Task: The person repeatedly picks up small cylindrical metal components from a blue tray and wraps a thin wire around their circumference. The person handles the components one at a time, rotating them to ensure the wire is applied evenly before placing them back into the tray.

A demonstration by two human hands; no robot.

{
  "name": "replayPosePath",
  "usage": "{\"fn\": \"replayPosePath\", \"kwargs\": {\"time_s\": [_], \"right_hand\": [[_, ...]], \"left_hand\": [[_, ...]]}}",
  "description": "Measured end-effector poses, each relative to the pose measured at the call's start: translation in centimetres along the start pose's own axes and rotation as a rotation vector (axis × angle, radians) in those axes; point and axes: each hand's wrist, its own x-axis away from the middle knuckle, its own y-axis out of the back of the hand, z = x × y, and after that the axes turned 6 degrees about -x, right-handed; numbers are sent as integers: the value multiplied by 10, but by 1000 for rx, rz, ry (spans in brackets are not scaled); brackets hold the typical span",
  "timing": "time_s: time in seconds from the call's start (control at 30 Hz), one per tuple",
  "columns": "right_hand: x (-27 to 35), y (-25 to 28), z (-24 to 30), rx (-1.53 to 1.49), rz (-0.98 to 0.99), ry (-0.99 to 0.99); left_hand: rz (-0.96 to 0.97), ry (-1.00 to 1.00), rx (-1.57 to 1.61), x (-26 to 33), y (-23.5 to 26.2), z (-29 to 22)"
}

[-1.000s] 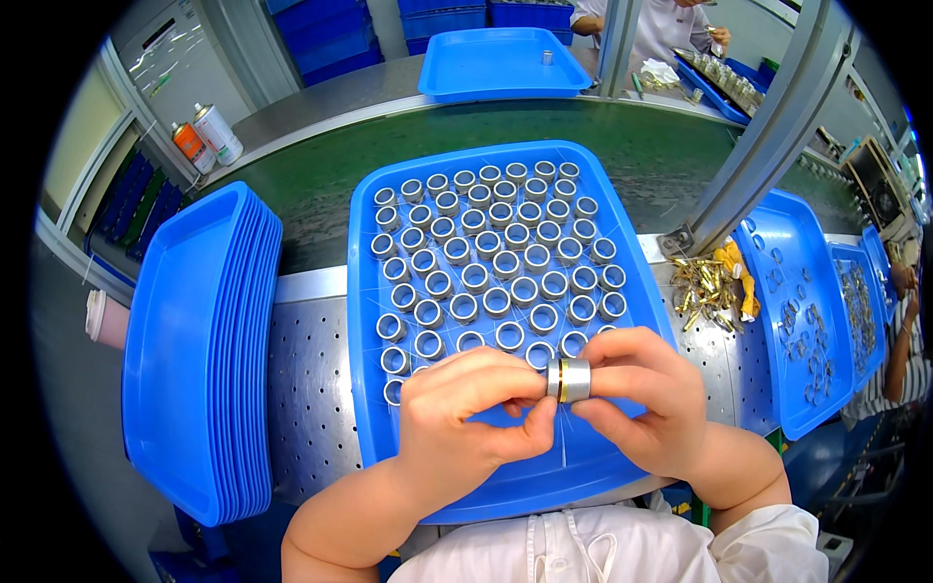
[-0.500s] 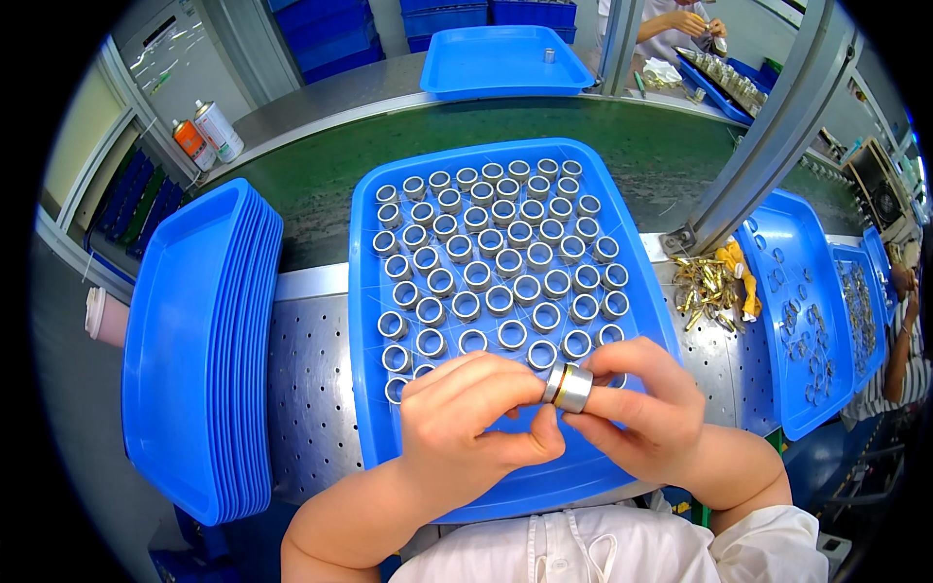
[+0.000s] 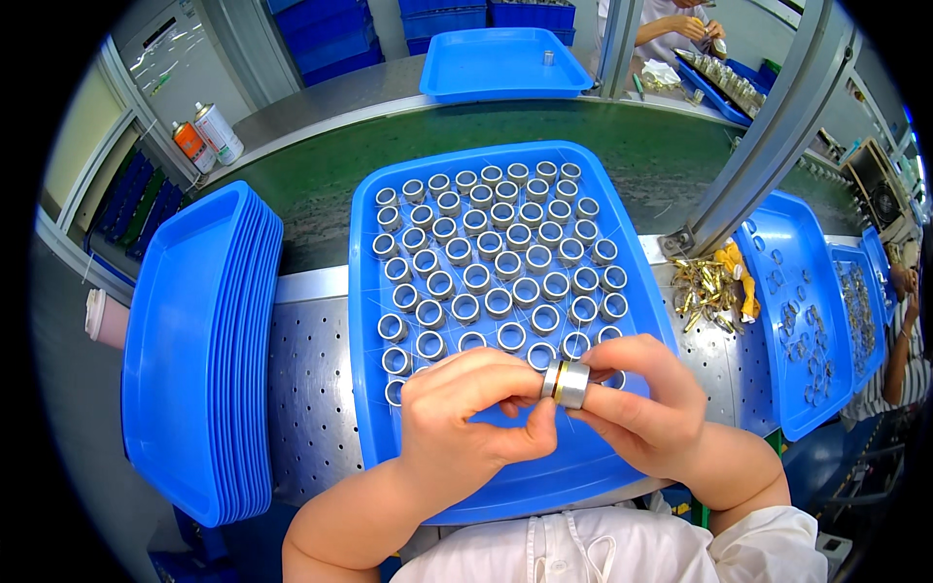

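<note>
A short metal ring point(image 3: 569, 384), silver with a brass-coloured band on its left end, is held between both hands just above the near part of the blue tray point(image 3: 374, 330). The ring lies on its side, its axis running left to right. The left hand point(image 3: 466, 428) pinches its left end between thumb and forefinger, the thumb below and the forefinger arching over the top. The right hand point(image 3: 651, 408) grips its right end in the same fashion, fingertips pressed against the silver portion. Both grips are closed on the ring; it sits between the two sets of fingertips, not in either palm.

Beyond the hands, the tray carries rows of silver rings point(image 3: 496, 262) standing on end, open side up, set close together. The nearest row is partly hidden by the fingers. The tray rests on a perforated metal bench point(image 3: 311, 389).

To the left stands a stack of empty blue trays point(image 3: 194, 360). To the right, a heap of small brass parts point(image 3: 705, 287) lies on the bench, just beside another blue tray point(image 3: 792, 321) holding loose rings. Behind runs a green conveyor belt point(image 3: 321, 185), with two spray cans point(image 3: 206, 134) at its far left and one further blue tray point(image 3: 505, 63) beyond it.
</note>
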Motion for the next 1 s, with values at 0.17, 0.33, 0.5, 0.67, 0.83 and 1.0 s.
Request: {"fn": "replayPosePath", "kwargs": {"time_s": [0.17,0.33,0.5,0.67,0.83,1.0], "right_hand": [[1,0,-1,25,13,48],[-3,0,6,-236,-27,-204],[-1,2,2,-111,-13,-130],[0,-1,0,-66,-22,-65],[0,-1,1,-10,-4,20],[-1,-1,3,-114,-5,-69]], "left_hand": [[-15,-40,-36,1,0,0],[-103,-235,-111,-2,-2,2],[-67,-143,-84,-1,-3,1],[-56,-103,-51,-1,-3,0],[-45,-113,-56,0,-1,0],[-73,-157,-67,-2,-1,-1]]}}
